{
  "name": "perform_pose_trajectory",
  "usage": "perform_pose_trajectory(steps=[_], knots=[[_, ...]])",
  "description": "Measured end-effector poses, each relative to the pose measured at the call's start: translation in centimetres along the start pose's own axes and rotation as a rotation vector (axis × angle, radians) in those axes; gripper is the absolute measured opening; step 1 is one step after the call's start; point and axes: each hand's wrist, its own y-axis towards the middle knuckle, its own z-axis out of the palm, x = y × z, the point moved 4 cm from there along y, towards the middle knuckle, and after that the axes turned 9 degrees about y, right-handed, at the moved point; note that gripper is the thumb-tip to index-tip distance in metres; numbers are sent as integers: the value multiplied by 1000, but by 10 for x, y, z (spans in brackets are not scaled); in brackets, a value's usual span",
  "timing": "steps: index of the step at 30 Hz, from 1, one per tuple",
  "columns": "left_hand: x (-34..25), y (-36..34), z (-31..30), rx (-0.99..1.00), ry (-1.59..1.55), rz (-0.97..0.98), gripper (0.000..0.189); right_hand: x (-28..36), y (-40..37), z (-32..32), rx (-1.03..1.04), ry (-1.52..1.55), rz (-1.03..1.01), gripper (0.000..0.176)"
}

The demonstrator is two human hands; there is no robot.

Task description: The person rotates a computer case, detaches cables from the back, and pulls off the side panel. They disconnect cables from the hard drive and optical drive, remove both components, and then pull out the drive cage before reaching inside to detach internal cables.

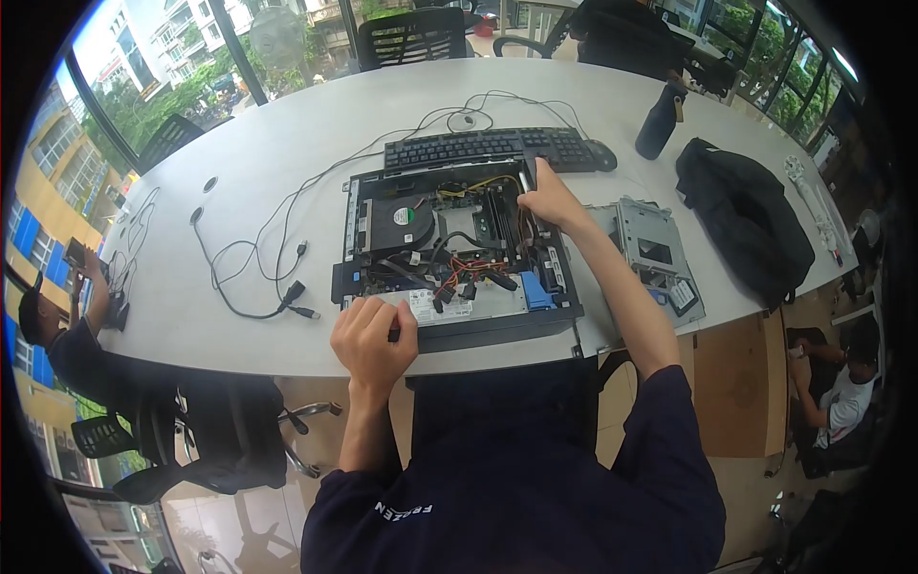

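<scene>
An opened desktop computer case point(449, 337) lies flat on the table before me. Inside it are a black fan housing point(400, 226) with a green-labelled hub, a bundle of coloured power cables point(469, 272) and a blue plastic latch point(536, 291). At the near left edge, my left hand point(373, 340) is closed in a fist; a small dark bit shows by the thumb, too little to name. My right hand point(553, 199) is wrapped over the far right corner of the case, thumb on the inner side, its other fingers mostly hidden.
Behind the case are a keyboard point(469, 148) and mouse point(601, 155). Loose cables point(251, 251) spread leftward. To the right are a metal drive bracket point(648, 234), a black bag point(741, 220) and a dark bottle point(660, 122). Other people sit at left and right.
</scene>
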Motion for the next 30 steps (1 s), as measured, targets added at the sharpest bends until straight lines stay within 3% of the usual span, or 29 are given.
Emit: perform_pose_trajectory(steps=[8, 13, 18, 26, 28, 30], knots=[[-3, -6, -3, -129, -21, 23, 31, 15, -9, -5, -74, 16, -162, 52], [-2, -2, -2, -159, -15, 41, 31, 16, -12, -2, -47, 61, -34, 51], [3, 0, 0, -150, 15, 42, 31, 2, 2, 4, -35, 68, -50, 49], [5, 1, 4, -161, 58, 31, 29, -1, 12, 6, -44, -50, -60, 48], [5, 0, 4, -146, 62, 16, 29, -2, 21, 3, 9, -131, 39, 47], [2, 2, 2, -139, 67, 1, 29, 5, 30, 0, 30, -205, -18, 49]])
